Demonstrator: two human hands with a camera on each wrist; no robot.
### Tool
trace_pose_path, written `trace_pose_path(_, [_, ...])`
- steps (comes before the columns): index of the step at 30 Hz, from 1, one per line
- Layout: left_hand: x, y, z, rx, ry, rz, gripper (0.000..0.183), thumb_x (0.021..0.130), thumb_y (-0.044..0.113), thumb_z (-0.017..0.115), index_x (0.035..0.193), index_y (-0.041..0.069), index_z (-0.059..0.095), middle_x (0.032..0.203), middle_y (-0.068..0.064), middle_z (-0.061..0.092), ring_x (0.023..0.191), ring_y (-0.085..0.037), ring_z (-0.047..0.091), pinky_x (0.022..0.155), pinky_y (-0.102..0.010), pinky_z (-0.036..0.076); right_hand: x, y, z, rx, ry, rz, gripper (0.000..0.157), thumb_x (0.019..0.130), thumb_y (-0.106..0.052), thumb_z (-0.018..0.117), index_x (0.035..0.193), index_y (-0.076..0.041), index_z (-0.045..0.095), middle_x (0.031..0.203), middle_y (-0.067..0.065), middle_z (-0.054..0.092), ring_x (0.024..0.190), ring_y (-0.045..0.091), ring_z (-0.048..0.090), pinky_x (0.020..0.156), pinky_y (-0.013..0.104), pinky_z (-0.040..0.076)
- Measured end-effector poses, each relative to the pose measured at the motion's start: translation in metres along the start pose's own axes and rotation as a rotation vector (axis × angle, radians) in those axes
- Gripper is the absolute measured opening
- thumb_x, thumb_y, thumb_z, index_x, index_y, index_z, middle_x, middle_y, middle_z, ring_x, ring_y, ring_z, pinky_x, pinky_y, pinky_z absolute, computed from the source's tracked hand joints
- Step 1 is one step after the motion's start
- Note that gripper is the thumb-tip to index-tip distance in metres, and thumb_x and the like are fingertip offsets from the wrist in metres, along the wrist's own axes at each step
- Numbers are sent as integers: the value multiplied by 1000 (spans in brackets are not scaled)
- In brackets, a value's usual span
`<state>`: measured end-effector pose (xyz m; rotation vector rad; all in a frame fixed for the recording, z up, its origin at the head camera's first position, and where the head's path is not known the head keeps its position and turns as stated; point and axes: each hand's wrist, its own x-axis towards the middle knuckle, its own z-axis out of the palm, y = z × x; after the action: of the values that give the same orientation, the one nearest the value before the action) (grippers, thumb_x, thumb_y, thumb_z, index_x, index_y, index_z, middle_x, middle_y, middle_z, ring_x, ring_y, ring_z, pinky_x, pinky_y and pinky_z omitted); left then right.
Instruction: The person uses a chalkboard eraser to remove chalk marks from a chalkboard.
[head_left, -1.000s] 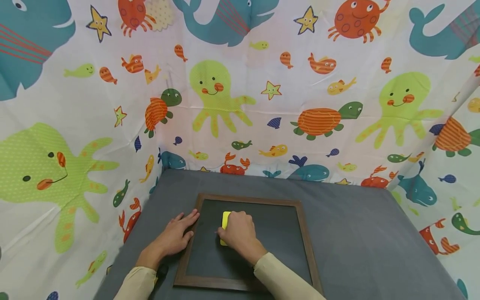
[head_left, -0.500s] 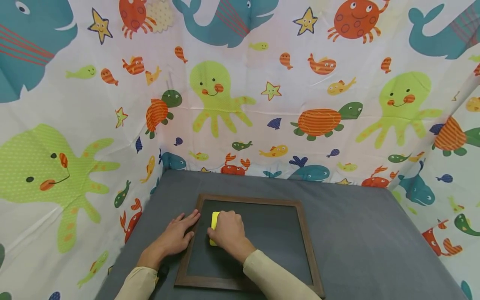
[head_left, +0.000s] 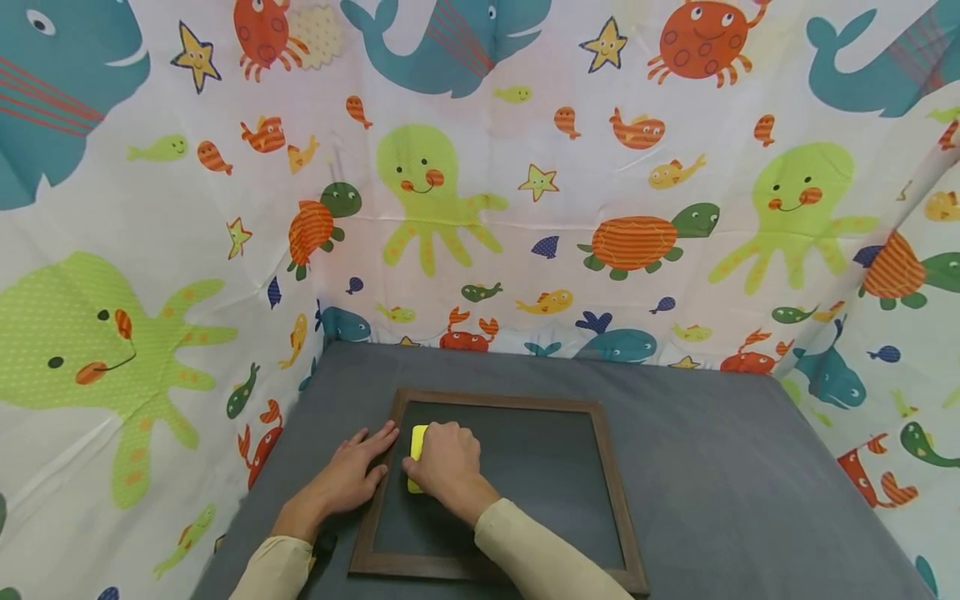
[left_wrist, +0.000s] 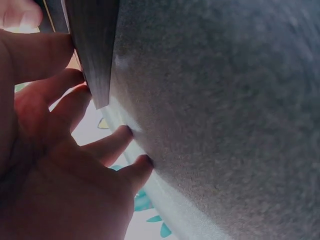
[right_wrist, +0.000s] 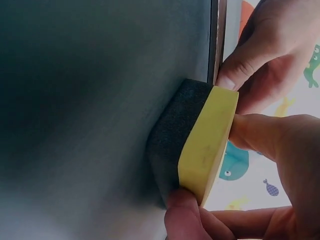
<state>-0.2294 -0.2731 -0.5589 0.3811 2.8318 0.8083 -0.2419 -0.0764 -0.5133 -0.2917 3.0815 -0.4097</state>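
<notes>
A blackboard (head_left: 540,467) in a brown wooden frame lies flat on the table. My right hand (head_left: 446,467) grips a chalkboard eraser (right_wrist: 207,140), which has a yellow back and a dark felt underside. The felt lies against the board's dark surface near its left side, as the right wrist view shows. Thumb and fingers hold the eraser by its opposite edges. My left hand (head_left: 348,471) rests at the left side of the wooden frame (left_wrist: 95,50). Its fingers are spread; some touch the frame's edge and others reach down to the grey cloth.
Grey cloth (head_left: 712,483) covers the table, stretching right of the board. A white curtain (head_left: 465,217) printed with sea animals stands around the back and sides. A small dark object (head_left: 324,546) lies beneath the left wrist.
My right hand has slid the eraser leftward across the board, close to the left side of the frame. The left hand has stayed in place on the frame.
</notes>
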Motion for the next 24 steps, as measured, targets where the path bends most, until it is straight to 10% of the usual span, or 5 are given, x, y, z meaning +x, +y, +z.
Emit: trace_pose_path(24, [0, 5, -3, -25, -11, 6, 65, 107, 8, 67, 168, 8, 45, 180, -11, 33, 161, -61, 25, 125, -82, 19, -4, 16, -6, -7, -7, 29, 58, 85, -58, 88, 105, -5, 77, 80, 8, 67, 67, 24, 65, 64, 41, 65])
